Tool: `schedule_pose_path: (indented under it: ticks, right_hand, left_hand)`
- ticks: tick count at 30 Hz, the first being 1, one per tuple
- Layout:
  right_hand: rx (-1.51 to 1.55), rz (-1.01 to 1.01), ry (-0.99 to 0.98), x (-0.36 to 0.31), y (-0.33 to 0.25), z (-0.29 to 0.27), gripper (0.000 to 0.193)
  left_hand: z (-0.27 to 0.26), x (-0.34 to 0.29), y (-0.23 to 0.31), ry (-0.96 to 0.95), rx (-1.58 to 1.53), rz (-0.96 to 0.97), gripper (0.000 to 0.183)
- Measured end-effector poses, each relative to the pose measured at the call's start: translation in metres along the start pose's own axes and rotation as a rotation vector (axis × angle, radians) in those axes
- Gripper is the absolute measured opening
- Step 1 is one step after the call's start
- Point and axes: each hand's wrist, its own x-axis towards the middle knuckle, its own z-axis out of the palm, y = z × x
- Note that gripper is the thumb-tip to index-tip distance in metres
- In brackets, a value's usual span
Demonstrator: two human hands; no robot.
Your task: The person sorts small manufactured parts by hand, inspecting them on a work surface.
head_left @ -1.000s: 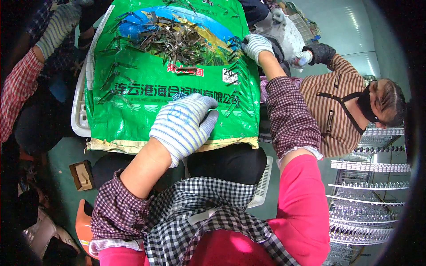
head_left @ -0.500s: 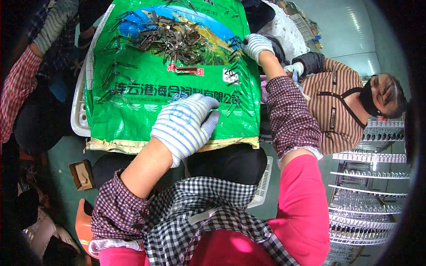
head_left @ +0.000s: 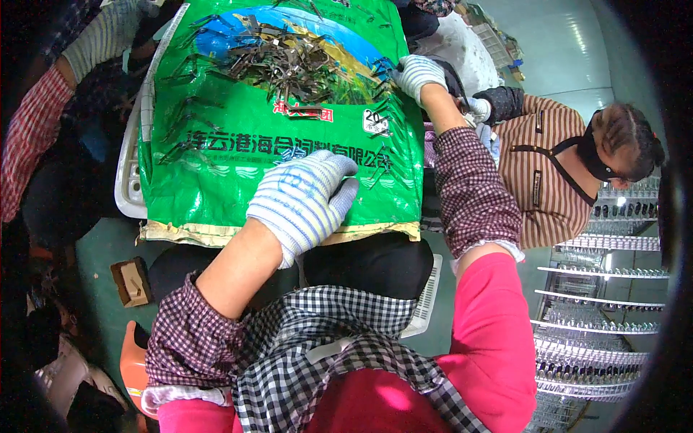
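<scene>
A green printed sack (head_left: 216, 206) lies flat in front of me, with a heap of thin dark metal pieces (head_left: 285, 65) on its far half. More of these pieces lie spaced out along both sides of the sack. My left hand (head_left: 307, 198), in a blue-striped white glove, rests on the near part of the sack. Its fingers are curled, the thumb close to the index finger, and whatever they hold is hidden. At the sack's right edge is my right hand (head_left: 420, 76), gloved alike. Its fingers are bent beside the metal pieces there; their tips are partly hidden.
On the right sits a co-worker in a striped top (head_left: 541, 166), with racks of metal parts (head_left: 606, 325) behind. Another person's gloved hand (head_left: 108, 32) is at the upper left. A small open cardboard box (head_left: 131, 283) and an orange stool (head_left: 135, 368) stand lower left.
My hands have hardly moved. The co-worker on the right has shifted their head, and the gloved hand at the upper left has moved a little to the right.
</scene>
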Motion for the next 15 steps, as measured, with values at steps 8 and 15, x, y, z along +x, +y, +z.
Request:
schedule_pose_path:
  ticks: [8, 15]
  right_hand:
    - [0.371, -0.274, 0.262, -0.054, -0.038, -0.025, 0.030]
    - [0.454, -0.522, 0.359, -0.110, -0.111, -0.031, 0.021]
  left_hand:
    - [-0.002, 0.001, 0.003, -0.315, 0.050, -0.007, 0.029]
    - [-0.005, -0.001, 0.006, -0.416, 0.051, 0.015, 0.030]
